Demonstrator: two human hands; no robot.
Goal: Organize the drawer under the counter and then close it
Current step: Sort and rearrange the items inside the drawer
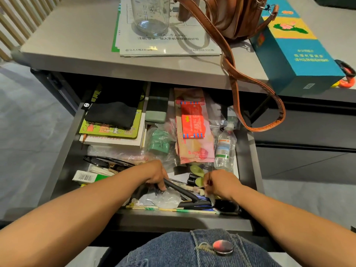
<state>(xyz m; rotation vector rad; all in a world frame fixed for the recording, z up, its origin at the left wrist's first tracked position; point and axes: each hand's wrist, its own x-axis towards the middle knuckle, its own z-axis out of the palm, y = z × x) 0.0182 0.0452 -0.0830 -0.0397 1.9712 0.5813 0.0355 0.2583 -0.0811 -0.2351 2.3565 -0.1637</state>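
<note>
The grey drawer [248,151] under the counter [77,47] is pulled out and crowded with clutter. Both my hands are inside it near the front. My left hand [157,175] grips the end of a long black stick-like tool [182,190] lying diagonally. My right hand [219,183] is curled over small items beside a black tube [191,179] and pale green spoons [197,170]; it seems to pinch something small and pale, hidden by the fingers. Crumpled clear plastic [167,199] lies between my hands. Chopsticks [169,209] run along the front wall.
Further back in the drawer lie books [113,139] under a black pouch [113,110], sunglasses [104,161], a green jar in a bag [159,143], pink snack packets [194,135] and a small clear bottle [224,149]. On the counter stand a glass jar [150,14], papers, a brown bag [237,18] whose strap hangs over the drawer, and a teal box [296,49].
</note>
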